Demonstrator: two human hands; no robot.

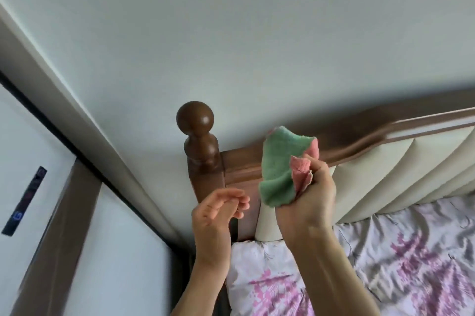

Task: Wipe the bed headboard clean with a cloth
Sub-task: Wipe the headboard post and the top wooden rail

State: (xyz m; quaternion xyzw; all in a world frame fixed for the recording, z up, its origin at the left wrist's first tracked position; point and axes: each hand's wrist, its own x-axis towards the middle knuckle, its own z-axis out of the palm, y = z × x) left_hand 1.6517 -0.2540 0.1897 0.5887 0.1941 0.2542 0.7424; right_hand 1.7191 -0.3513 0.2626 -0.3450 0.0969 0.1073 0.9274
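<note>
Above everything stands the pale wall [231, 33], which fills most of my view. On the left side a white panel [30, 135] with a dark brown frame [59, 225] runs slanted, and a black sticker [24, 200] with coloured marks is on it; the marks are too blurred to read.

Below the wall comes the bed headboard [385, 161]. It has a brown wooden top rail and cream padded panels under it, with deep folds between the panels. At its left end is a wooden post [204, 161], turned in shape, and a round ball [194, 118] sits on the top of the post.

Under the headboard lies the bedding [411, 251], white and grey with pink and purple flower prints. It touches the bottom of the padded panels.

My two forearms come up from the lower edge. My right hand [308, 202] is closed around the cloth [280, 169], gripping its bunched lower part with the fingers curled. The cloth is green on one side and pink on the other. It stands up from my fist in front of the wooden rail, near the post, but I cannot tell if it touches the wood.

My left hand [218, 213] is loose and holds nothing, with the fingers half bent and pointing to the cloth. It is just beside the right hand and does not touch it.
</note>
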